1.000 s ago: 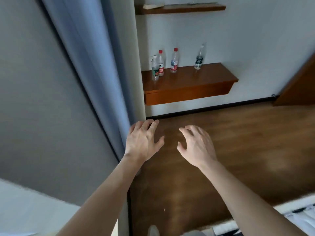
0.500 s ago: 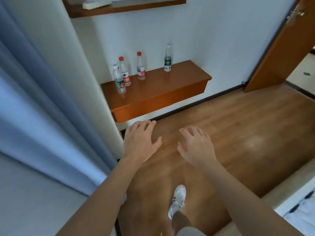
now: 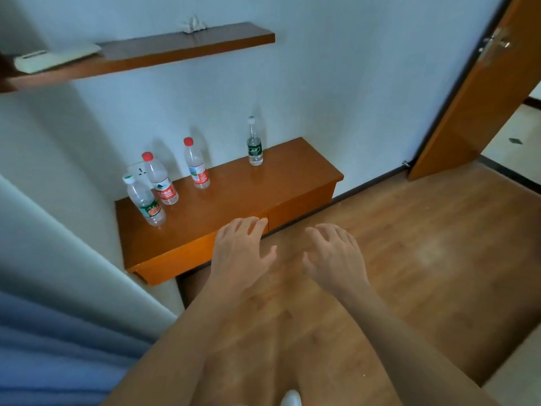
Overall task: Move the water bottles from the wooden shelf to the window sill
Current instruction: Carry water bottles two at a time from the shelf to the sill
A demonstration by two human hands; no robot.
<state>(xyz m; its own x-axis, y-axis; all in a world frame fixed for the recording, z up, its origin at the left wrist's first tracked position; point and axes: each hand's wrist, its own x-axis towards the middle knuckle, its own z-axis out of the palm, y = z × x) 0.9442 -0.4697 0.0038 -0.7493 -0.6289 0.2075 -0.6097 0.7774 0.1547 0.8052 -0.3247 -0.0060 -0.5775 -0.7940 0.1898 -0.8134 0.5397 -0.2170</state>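
My left grip (image 3: 240,253) and right grip (image 3: 333,259) hang released and empty near the shelf's (image 3: 234,197) front edge. Four bottles (image 3: 196,165) stand towards its back edge, three by the left corner. They are probably light, thin, slippery plastic, so I'd grasp mid-body. The shelf is closer than half a second ago.

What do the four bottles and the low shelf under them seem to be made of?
The four water bottles look like thin clear plastic: the wall shows through them; caps are red or white, probably plastic too. The wooden shelf looks like orange-brown wood or veneer with glossy lacquer: its top shines and faintly mirrors the bottles.
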